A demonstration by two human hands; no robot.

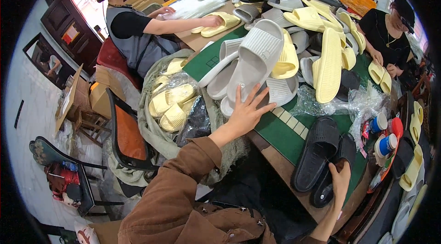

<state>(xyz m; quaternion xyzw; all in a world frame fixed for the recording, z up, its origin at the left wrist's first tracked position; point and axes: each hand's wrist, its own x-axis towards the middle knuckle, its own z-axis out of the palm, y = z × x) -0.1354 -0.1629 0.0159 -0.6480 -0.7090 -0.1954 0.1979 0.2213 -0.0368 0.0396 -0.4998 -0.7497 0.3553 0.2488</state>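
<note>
My left hand [246, 112] reaches in with its fingers spread, touching the heel end of a large grey slide slipper [257, 51] on the pile. More grey slippers [223, 78] lie under and beside it. At the near right of the table, my right hand [340, 177] has its fingers closed around the side of a black slipper [325, 189]; part of its grip is hidden. Against that one lies another black slipper [314, 152], sole down. Yellow slippers [329, 65] are heaped just beyond my left hand.
A green mat [280, 138] covers part of the table. Clear plastic bags [363, 106] and blue cups [387, 144] lie at the right. Left of the table stands an open sack [151, 134] of bagged slippers, beside a chair [131, 134]. Two people [133, 28] handle yellow slippers across the table.
</note>
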